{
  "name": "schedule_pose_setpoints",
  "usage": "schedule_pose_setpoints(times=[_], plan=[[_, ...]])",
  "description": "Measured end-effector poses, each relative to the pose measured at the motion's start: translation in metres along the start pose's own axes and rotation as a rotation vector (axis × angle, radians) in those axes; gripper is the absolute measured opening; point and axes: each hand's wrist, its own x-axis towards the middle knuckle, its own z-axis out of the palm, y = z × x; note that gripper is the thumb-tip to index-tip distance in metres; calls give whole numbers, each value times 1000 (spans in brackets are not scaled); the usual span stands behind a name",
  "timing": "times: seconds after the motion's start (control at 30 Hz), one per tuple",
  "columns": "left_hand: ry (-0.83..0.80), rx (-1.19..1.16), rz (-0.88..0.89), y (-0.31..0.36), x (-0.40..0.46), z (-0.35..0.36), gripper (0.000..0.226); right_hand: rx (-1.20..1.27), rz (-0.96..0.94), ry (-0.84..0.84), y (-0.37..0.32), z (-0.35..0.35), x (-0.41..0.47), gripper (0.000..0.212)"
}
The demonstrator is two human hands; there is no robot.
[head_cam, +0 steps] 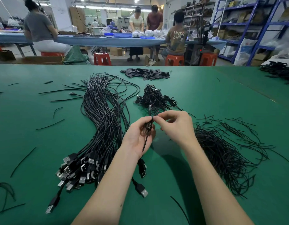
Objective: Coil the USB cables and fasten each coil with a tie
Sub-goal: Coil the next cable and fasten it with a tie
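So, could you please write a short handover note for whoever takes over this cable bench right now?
Left hand grips a coiled cable above the table.
Right hand pinches the top of that coil, apparently twisting a tie; the tie itself is too thin to make out.
Uncoiled USB cables lie in a long bundle on the left, plugs toward you.
Loose ties are heaped on the right.
Done: a pile of finished coils sits straight ahead.
Left: finish this tie, add the coil to the pile, then work through the bundle.
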Motion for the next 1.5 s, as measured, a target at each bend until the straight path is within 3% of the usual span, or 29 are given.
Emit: schedule_pose_setpoints(times=[0.1, 0.13, 0.17, 0.2, 0.27, 0.33, 0.47, 0.57, 0.7, 0.77, 0.83, 0.9, 1.0, 1.1, 1.27, 1.37, 1.5], plan=[[-21, 65, 41, -1, -1, 1, 14, 783, 639, -102, -8, 6, -2, 14], [-23, 77, 48, -1, -2, 1, 13, 899, 723, -124, -9, 6, -3, 15], [-26, 77, 47, -1, -2, 1, 9, 877, 695, -146, -9, 8, -5, 14], [-23, 67, 42, -1, -2, 2, 5, 706, 558, -154, -9, 9, -6, 10], [-12, 6, 31, 1, -1, 2, 13, 227, 136, -124, -7, 8, -9, 15], [12, -65, 28, 4, -1, 1, 10, -67, -156, -169, -5, 6, -6, 28], [45, -63, 6, 3, -1, -2, 8, -302, -325, -107, 2, 2, -3, 19], [28, -11, 11, 1, -1, -3, 6, -247, -303, -18, 4, 4, -4, 4], [2, 19, 29, 1, -2, -3, 15, 133, 20, -8, 1, 11, -5, 3], [-50, 12, 17, -1, -4, 0, 12, 520, 321, -5, -3, 15, -8, 5], [-53, 68, 70, -4, -4, 2, 17, 1056, 703, -6, -8, 16, -9, 10], [-8, 219, 206, -8, -4, 3, 19, 1271, 879, 21, -5, 20, -9, 14], [91, 468, 354, -13, -7, 3, 14, 978, 703, 38, -1, 24, -8, 10], [118, 563, 389, -13, -3, 3, 17, 791, 534, 46, 4, 22, -7, 18], [324, 656, 450, 0, 29, 1, 22, 305, 405, 255, 20, 26, -6, 21], [418, 732, 492, 20, 62, 5, 20, 158, 307, 176, 23, 34, -8, 25], [621, 1031, 532, 33, 97, 3, 11, 119, 274, 119, 26, 38, -9, 33]])
